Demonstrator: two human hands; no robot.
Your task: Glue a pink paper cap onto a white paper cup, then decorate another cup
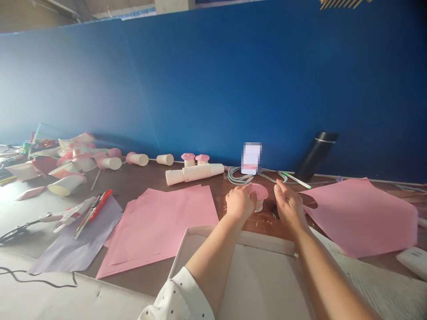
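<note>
Beyond the white box lid, a small white paper cup [259, 206] stands upright with a pink paper cap [259, 191] over its top. My left hand [240, 202] has its fingers closed at the left side of the cap; some fingertips are hidden behind it. To the right of the cup is my right hand [289, 205], apart from it, with thumb and fingers stretched out and nothing visible in them. A small dark round object [275, 212] lies between the cup and my right hand.
Pink sheets [163, 226] lie left, with a box cutter [92, 213] on grey paper. Another pink sheet [360, 218] has a rounded cutout. Stacked cups [196, 172], a phone [251, 158], a cable [238, 177] and a black bottle [316, 155] line the blue partition.
</note>
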